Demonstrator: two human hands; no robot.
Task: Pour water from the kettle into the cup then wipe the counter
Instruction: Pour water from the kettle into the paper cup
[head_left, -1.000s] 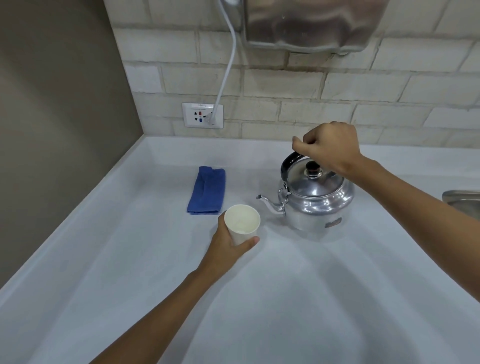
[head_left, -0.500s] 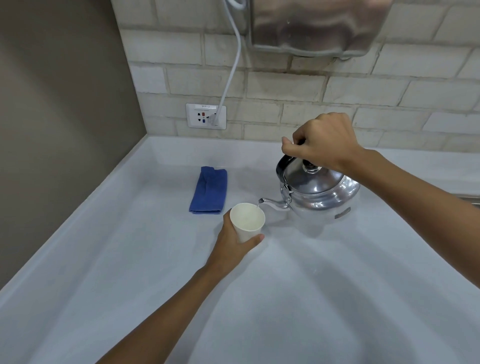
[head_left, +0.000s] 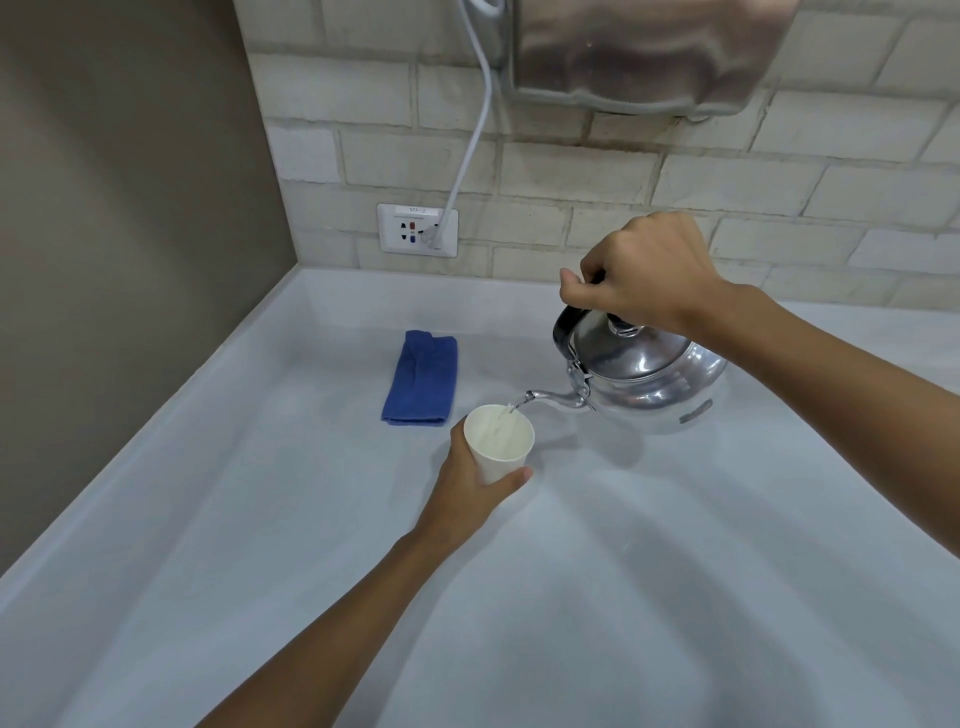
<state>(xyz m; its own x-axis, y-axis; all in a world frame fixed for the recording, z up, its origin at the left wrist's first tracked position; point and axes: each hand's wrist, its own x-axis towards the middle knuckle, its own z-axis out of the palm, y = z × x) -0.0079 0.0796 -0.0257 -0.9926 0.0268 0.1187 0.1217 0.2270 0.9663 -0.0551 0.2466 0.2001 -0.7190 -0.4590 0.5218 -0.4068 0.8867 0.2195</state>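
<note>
A shiny metal kettle (head_left: 649, 384) hangs tilted to the left above the white counter (head_left: 623, 597). My right hand (head_left: 644, 275) is shut on its black handle. Its thin spout ends just over the rim of a white paper cup (head_left: 498, 441), and a thin stream of water runs into the cup. My left hand (head_left: 467, 488) holds the cup from the left and below, on the counter. A folded blue cloth (head_left: 422, 379) lies on the counter just behind and left of the cup.
A brown wall closes the left side, a brick-tile wall the back. A wall socket (head_left: 417, 229) carries a white cable that runs up beside a steel box (head_left: 644, 52) mounted overhead.
My right hand has lifted the kettle off the counter and tilted it left, bringing the spout over the cup. Water now flows. My left hand has kept the cup in place.
</note>
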